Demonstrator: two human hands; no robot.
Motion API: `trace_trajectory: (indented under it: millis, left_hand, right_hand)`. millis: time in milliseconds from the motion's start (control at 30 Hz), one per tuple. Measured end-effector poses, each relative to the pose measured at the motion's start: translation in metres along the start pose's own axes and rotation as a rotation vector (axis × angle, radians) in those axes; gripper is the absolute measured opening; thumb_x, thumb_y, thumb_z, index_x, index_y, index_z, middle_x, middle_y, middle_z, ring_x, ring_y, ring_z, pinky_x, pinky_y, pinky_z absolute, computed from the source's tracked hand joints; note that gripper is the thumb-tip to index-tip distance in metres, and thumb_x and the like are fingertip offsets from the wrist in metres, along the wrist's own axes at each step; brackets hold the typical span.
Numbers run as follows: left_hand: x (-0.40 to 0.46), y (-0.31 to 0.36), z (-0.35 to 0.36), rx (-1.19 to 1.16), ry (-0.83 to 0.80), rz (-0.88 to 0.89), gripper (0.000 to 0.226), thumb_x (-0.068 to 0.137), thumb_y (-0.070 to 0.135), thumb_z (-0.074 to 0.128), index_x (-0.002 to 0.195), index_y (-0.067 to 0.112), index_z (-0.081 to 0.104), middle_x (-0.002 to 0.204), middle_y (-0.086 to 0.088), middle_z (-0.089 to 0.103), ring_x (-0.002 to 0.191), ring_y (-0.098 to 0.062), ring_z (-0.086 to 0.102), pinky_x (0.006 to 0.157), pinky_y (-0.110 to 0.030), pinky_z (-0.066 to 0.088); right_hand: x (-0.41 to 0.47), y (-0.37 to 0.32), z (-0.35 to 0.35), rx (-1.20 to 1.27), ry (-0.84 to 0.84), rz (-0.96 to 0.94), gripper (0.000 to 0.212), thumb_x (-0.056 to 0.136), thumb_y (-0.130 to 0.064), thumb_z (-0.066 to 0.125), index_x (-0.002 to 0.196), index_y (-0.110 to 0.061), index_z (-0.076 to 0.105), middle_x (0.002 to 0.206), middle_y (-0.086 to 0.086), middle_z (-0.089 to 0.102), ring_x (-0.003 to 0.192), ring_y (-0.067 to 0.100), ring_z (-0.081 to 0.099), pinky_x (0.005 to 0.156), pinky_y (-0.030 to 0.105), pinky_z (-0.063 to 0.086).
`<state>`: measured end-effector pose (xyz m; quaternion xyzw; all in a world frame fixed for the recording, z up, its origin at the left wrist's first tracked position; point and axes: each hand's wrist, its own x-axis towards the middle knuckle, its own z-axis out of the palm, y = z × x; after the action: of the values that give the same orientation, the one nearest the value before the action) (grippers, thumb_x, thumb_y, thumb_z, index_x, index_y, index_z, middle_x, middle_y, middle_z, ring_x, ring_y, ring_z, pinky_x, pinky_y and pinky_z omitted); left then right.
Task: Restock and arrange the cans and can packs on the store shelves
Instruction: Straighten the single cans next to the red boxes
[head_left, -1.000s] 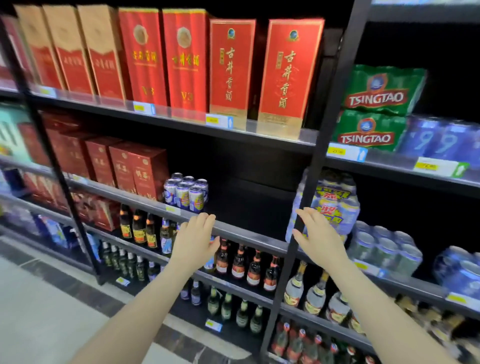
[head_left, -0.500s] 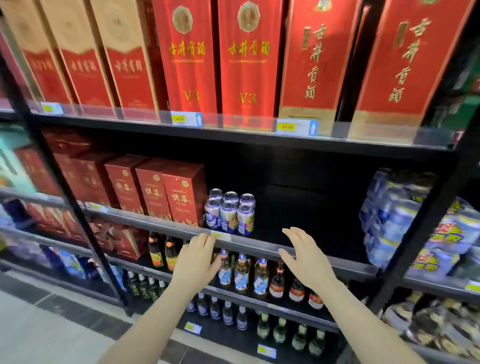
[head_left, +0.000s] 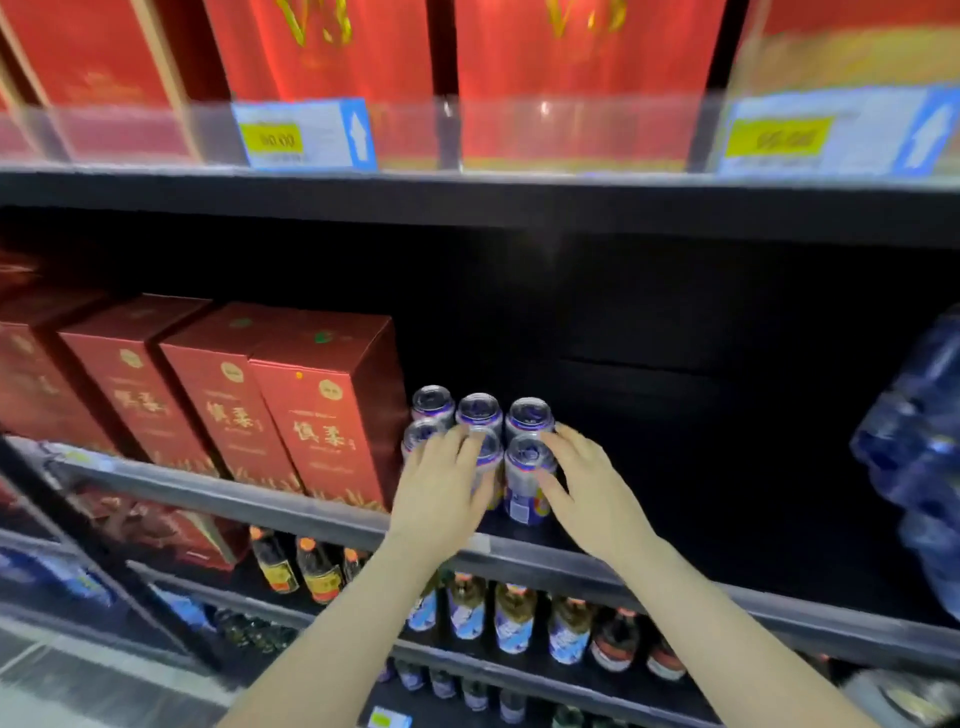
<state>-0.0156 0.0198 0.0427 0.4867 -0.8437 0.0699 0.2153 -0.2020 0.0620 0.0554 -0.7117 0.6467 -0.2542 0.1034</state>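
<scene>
six cans (head_left: 530, 421) hard against red boxes (head_left: 332, 415), wrapped pack (head_left: 914, 457) well right

On the top shelf stand tall red boxes (head_left: 571, 78) behind a clear rail with price labels (head_left: 304, 134). On the middle shelf a row of dark red cartons (head_left: 322, 410) stands upright. The shelf below carries dark bottles (head_left: 511, 618) with coloured labels.

Glossy silver-topped metal cans (head_left: 530, 470), smooth dark-red cardboard boxes (head_left: 332, 436), matt black metal shelf (head_left: 519, 551), shiny clear-plastic rail (head_left: 545, 130).
</scene>
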Motion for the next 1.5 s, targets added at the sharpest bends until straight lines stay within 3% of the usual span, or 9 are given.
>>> trace_trajectory:
  millis: [200, 333, 500, 633, 733, 933, 1100, 1200, 1500]
  left_hand:
    - [0.072, -0.019, 0.029, 0.015, -0.062, 0.078, 0.054, 0.087, 0.041, 0.029, 0.129, 0.017, 0.053, 0.136, -0.009, 0.052, 0.124, -0.032, 0.046, 0.102, -0.059, 0.032]
    - [0.084, -0.028, 0.047, 0.024, -0.289, -0.04, 0.056, 0.09, 0.056, 0.028, 0.145, 0.045, 0.019, 0.159, 0.006, 0.01, 0.144, -0.027, 0.007, 0.107, -0.068, 0.004]
    - [0.08, -0.029, 0.048, -0.001, -0.357, -0.06, 0.055, 0.092, 0.057, 0.026, 0.144, 0.048, 0.015, 0.159, 0.01, 0.006, 0.143, -0.025, 0.013, 0.108, -0.066, 0.004]
    - [0.074, -0.03, 0.038, -0.098, -0.226, -0.073, 0.059, 0.092, 0.055, 0.017, 0.149, 0.036, 0.012, 0.157, 0.001, 0.019, 0.144, -0.024, 0.011, 0.11, -0.062, 0.008]
    - [0.045, -0.037, 0.029, -0.101, -0.016, -0.118, 0.062, 0.088, 0.035, 0.024, 0.14, 0.005, 0.039, 0.14, -0.02, 0.046, 0.129, -0.035, 0.043, 0.106, -0.052, 0.032]
    - [0.017, -0.058, 0.039, 0.056, -0.077, -0.003, 0.058, 0.066, -0.001, 0.056, 0.123, -0.008, 0.054, 0.121, -0.025, 0.061, 0.111, -0.038, 0.059, 0.094, -0.047, 0.049]
    - [0.011, -0.061, 0.034, 0.121, -0.095, 0.02, 0.053, 0.072, 0.008, 0.037, 0.117, -0.006, 0.06, 0.114, -0.021, 0.065, 0.105, -0.035, 0.063, 0.088, -0.042, 0.052]
    - [0.01, -0.063, 0.033, 0.068, -0.097, -0.001, 0.051, 0.069, 0.001, 0.053, 0.119, -0.007, 0.058, 0.116, -0.023, 0.064, 0.107, -0.037, 0.061, 0.09, -0.045, 0.051]
    - [0.064, -0.016, 0.018, -0.078, -0.056, 0.036, 0.06, 0.088, 0.031, 0.023, 0.131, 0.0, 0.051, 0.137, -0.018, 0.05, 0.128, -0.032, 0.046, 0.106, -0.048, 0.036]
  right_hand:
    - [0.051, 0.015, 0.028, 0.006, 0.029, 0.023, 0.049, 0.098, -0.022, 0.041, 0.146, -0.017, 0.031, 0.157, 0.002, 0.022, 0.144, 0.019, 0.019, 0.117, 0.03, 0.016]
    - [0.066, 0.022, 0.036, 0.13, -0.029, 0.101, 0.053, 0.098, -0.022, 0.039, 0.148, -0.023, 0.024, 0.16, -0.004, 0.008, 0.146, 0.018, 0.01, 0.118, 0.031, 0.014]
    - [0.065, 0.019, 0.041, 0.256, -0.038, 0.135, 0.052, 0.098, -0.021, 0.038, 0.148, -0.026, 0.025, 0.159, -0.013, 0.005, 0.141, 0.014, 0.024, 0.108, 0.026, 0.029]
    - [0.063, 0.015, 0.034, 0.106, -0.006, 0.117, 0.054, 0.098, -0.031, 0.04, 0.149, -0.027, 0.022, 0.16, -0.01, 0.005, 0.146, 0.014, 0.008, 0.119, 0.037, 0.013]
    - [0.059, 0.002, 0.03, -0.021, 0.008, -0.009, 0.054, 0.097, -0.041, 0.039, 0.148, -0.03, 0.024, 0.159, -0.011, 0.011, 0.146, 0.007, 0.004, 0.119, 0.035, 0.001]
    - [0.059, -0.014, 0.036, -0.201, -0.039, -0.165, 0.062, 0.085, -0.056, 0.054, 0.141, -0.031, 0.041, 0.149, -0.01, 0.039, 0.144, 0.007, 0.018, 0.115, 0.036, -0.012]
    - [0.057, -0.025, 0.038, -0.169, 0.036, -0.2, 0.056, 0.083, -0.05, 0.062, 0.133, -0.028, 0.052, 0.136, -0.003, 0.056, 0.135, 0.009, 0.038, 0.116, 0.034, -0.009]
    - [0.056, -0.027, 0.043, -0.149, 0.076, -0.191, 0.056, 0.08, -0.052, 0.064, 0.13, -0.028, 0.055, 0.131, -0.004, 0.059, 0.127, 0.009, 0.048, 0.116, 0.033, -0.007]
    - [0.066, 0.024, 0.023, 0.053, 0.043, 0.011, 0.048, 0.097, -0.029, 0.048, 0.143, -0.022, 0.039, 0.151, -0.001, 0.037, 0.141, 0.012, 0.027, 0.117, 0.028, 0.007]
